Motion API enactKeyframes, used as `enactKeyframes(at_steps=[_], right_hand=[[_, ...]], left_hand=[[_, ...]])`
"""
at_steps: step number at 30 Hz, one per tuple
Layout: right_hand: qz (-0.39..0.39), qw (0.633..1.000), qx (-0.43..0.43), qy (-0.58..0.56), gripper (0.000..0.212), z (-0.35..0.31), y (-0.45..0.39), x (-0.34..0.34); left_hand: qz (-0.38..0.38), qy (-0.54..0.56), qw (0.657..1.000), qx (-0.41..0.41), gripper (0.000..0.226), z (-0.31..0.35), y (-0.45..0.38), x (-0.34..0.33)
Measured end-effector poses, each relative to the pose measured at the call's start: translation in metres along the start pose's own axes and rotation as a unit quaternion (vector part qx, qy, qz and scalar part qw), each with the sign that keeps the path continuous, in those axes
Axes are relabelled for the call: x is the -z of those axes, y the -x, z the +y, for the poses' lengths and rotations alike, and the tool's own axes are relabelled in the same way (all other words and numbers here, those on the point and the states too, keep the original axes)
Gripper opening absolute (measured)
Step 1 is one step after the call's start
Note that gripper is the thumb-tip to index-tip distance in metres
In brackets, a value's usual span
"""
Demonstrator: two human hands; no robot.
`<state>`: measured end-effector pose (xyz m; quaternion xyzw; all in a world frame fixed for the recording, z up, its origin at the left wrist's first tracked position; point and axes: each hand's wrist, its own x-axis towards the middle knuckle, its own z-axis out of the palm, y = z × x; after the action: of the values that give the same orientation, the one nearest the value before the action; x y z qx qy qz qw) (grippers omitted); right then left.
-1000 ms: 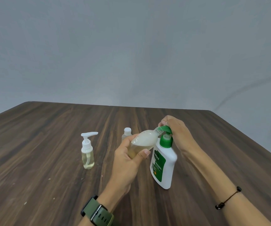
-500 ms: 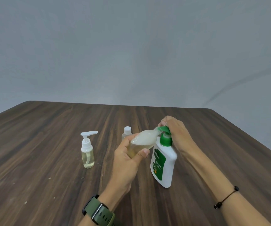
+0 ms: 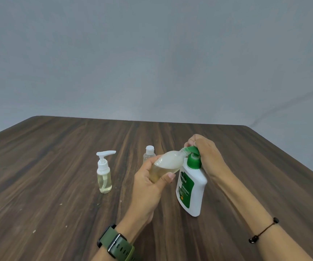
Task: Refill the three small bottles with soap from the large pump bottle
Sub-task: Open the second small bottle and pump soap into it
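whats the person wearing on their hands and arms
Both forearms are bare, no sleeves or gloves in view. The left wrist has an olive-green watch with a dark rectangular case and a holed strap. The right wrist has a thin dark cord bracelet with small black beads.

Capped small bottle (image 3: 149,155): lower body hidden behind left hand (image 3: 148,187), only cap and shoulder show. Small bottle held in left hand (image 3: 166,164): base covered by fingers; its mouth meets the green pump nozzle (image 3: 190,150), exact join too small to tell. Right hand (image 3: 206,157) covers pump top; fingertips mostly hidden. Large pump bottle (image 3: 193,191): label text partly readable, small print blurred. Both forearms and the watch (image 3: 116,243) cut off by bottom edge. Desk (image 3: 48,213) cut off left, right, bottom.
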<state>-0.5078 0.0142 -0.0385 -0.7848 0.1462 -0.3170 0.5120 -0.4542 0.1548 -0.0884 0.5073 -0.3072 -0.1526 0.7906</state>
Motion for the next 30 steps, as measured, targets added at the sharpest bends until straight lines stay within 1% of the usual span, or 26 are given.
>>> enactKeyframes(at_steps=[4,8,11,15,22,25,28,30], right_hand=[[-0.005,1.0,0.012,0.022,0.022,-0.005,-0.006,0.005],[-0.002,1.0,0.0,0.001,0.025,0.001,0.0,0.001],[-0.003,1.0,-0.004,-0.021,0.02,0.0,0.001,-0.001],[-0.008,1.0,0.008,0.007,0.022,-0.007,-0.005,0.004],[-0.004,1.0,0.012,0.009,0.022,-0.004,-0.006,0.003],[-0.007,1.0,0.011,0.018,0.021,-0.005,-0.006,0.002],[-0.018,1.0,0.006,0.014,0.018,-0.008,-0.007,0.005],[-0.033,0.999,0.002,0.009,0.018,-0.013,-0.008,0.009]], left_hand=[[0.002,0.02,1.0,-0.002,0.038,0.001,-0.001,-0.004],[0.007,0.016,1.0,0.01,0.038,-0.002,-0.002,-0.002],[0.0,0.017,1.0,0.014,0.037,-0.002,0.0,0.0],[-0.013,0.022,1.0,0.006,0.035,0.001,0.0,-0.002],[-0.025,-0.011,1.0,-0.003,0.03,0.0,-0.002,0.001],[-0.039,-0.066,0.997,-0.014,0.025,0.0,-0.003,0.003],[-0.058,-0.082,0.995,-0.005,0.024,0.001,-0.002,0.0],[-0.051,-0.093,0.994,-0.004,0.024,-0.001,-0.001,0.0]])
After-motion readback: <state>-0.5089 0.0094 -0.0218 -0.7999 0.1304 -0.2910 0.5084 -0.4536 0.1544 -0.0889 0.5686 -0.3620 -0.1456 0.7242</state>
